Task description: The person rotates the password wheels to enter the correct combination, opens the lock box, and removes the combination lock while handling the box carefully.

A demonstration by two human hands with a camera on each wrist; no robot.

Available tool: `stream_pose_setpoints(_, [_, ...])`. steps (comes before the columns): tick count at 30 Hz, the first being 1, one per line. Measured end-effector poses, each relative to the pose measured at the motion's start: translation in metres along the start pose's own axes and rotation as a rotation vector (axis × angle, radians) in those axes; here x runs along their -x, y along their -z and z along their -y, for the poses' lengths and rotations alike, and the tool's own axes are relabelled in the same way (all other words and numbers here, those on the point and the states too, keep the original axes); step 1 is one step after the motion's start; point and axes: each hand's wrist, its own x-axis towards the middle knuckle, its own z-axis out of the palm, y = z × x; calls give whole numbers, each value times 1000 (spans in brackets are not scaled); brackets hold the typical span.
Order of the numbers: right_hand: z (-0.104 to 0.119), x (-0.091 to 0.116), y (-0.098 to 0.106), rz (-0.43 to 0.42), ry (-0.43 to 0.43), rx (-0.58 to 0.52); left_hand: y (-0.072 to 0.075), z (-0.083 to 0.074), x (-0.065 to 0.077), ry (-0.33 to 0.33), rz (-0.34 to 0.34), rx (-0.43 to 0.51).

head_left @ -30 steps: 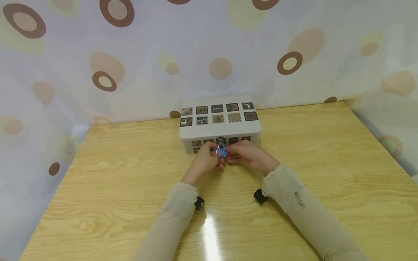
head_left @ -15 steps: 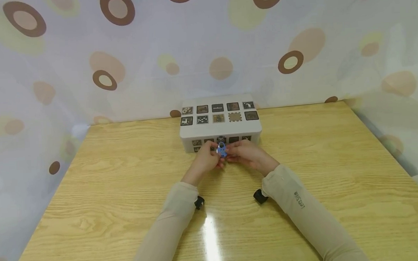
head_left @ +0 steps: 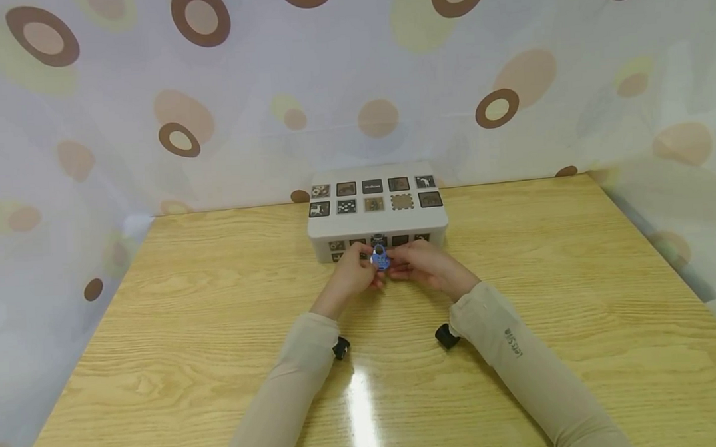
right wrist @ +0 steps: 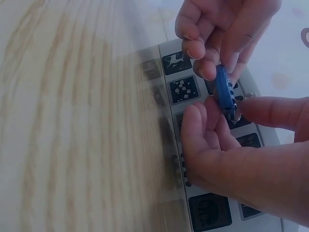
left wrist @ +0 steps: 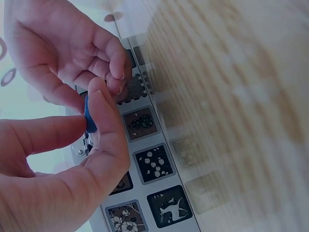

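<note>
A small blue combination padlock (head_left: 380, 259) is held up in front of the white box (head_left: 376, 221), close to the metal clasp on its front. My left hand (head_left: 353, 270) pinches the padlock's left side between thumb and fingers. From the other side, my right hand (head_left: 422, 264) holds its edge, thumb by the number dials and fingers curled behind. The right wrist view shows the padlock (right wrist: 223, 89) edge-on, dials along one face. Only a blue sliver of the padlock (left wrist: 90, 116) shows between the fingers in the left wrist view.
Dark square picture tiles cover the box's lid and front. It stands at the back of the wood-grain table (head_left: 218, 309), against a curtain (head_left: 328, 85) with brown circles. Black wrist cameras (head_left: 445, 336) sit under both sleeves.
The padlock tips slightly in my fingers, its dial face showing more plainly than half a second ago. Both hands stay at the same spot before the box.
</note>
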Motion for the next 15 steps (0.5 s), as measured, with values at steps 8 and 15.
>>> stream_pose_setpoints(8, [3, 4, -4, -4, -19, 97, 0, 0, 0, 7, 0, 6])
stream_pose_setpoints(15, [2, 2, -5, -24, -16, 94, 0, -1, 1, 9, 1, 1])
